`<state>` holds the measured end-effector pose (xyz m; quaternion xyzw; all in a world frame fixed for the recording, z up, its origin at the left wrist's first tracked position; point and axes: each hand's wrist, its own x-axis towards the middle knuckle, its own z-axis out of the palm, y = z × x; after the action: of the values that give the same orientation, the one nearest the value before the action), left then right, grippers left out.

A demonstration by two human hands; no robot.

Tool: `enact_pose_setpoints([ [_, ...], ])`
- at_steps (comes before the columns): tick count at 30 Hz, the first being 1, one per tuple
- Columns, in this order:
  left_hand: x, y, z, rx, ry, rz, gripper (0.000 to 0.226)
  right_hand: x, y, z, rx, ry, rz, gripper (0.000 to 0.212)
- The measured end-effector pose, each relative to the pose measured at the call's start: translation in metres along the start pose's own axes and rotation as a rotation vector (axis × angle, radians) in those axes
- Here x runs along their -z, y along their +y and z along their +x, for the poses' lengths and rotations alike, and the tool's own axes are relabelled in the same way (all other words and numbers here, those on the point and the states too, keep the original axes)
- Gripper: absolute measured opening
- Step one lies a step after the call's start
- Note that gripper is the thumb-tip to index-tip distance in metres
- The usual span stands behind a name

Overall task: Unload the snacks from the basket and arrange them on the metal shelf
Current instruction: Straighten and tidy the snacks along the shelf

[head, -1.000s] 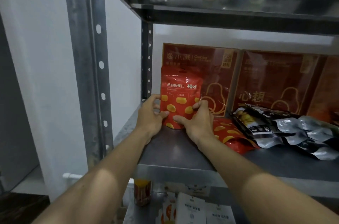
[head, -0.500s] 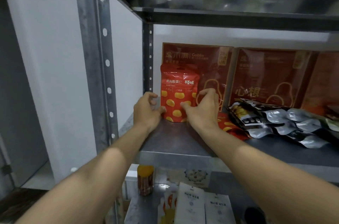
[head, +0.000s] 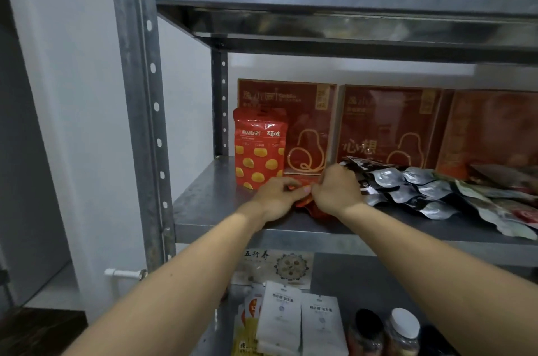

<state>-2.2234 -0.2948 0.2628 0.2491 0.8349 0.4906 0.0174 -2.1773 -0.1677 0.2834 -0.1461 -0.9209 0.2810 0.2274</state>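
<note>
Standing-up step, second pouch, centre frame. The left grip (head: 278,198) and right grip (head: 334,192) touch each other over the flat red pouch (head: 311,208). Fingers on both are curled and both appear to pinch its upper edge. Most of the pouch is hidden under the hands, so the exact hold is unclear.

The pouch lies on the middle level of the metal shelf (head: 209,204), toward the front. Just left of it and behind, the standing red pouch (head: 257,149) is upright and appears to lean on the leftmost of the red-brown boxes (head: 390,125) lined along the back. A pile of silver pouches (head: 413,189) lies right of centre, close to the right wrist. The basket is not in view, so I can't tell how many snacks remain.

Judgement: unloading for this item is done and arranging is in hand. The next move probably calls for tipping the flat pouch up by its top edge. Its base then goes just right of the standing one, with its back against the box. Risks are nudging the standing pouch over, or the soft bag slumping forward once let go.
</note>
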Motion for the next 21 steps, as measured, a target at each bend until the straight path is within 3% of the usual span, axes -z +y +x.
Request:
enact_pose_setpoints([
  [6, -0.005, 0.006, -0.008, 0.015, 0.059, -0.280, 0.034, 0.004, 0.008, -0.005, -0.082, 0.045, 0.187, 0.017],
  [9, -0.004, 0.006, -0.013, -0.009, 0.105, -0.354, 0.041, 0.012, 0.007, -0.013, -0.121, 0.053, 0.285, 0.032],
  [12, -0.001, 0.005, -0.015, -0.026, 0.135, -0.382, 0.048, 0.013, 0.009, -0.015, -0.160, 0.085, 0.430, 0.026],
  [15, 0.002, 0.003, -0.018, -0.057, 0.154, -0.415, 0.049, 0.010, 0.009, -0.015, -0.236, 0.090, 0.559, 0.041],
  [21, 0.014, 0.001, -0.022, -0.099, 0.164, -0.495, 0.059, 0.012, 0.006, -0.014, -0.258, 0.067, 0.683, 0.049],
])
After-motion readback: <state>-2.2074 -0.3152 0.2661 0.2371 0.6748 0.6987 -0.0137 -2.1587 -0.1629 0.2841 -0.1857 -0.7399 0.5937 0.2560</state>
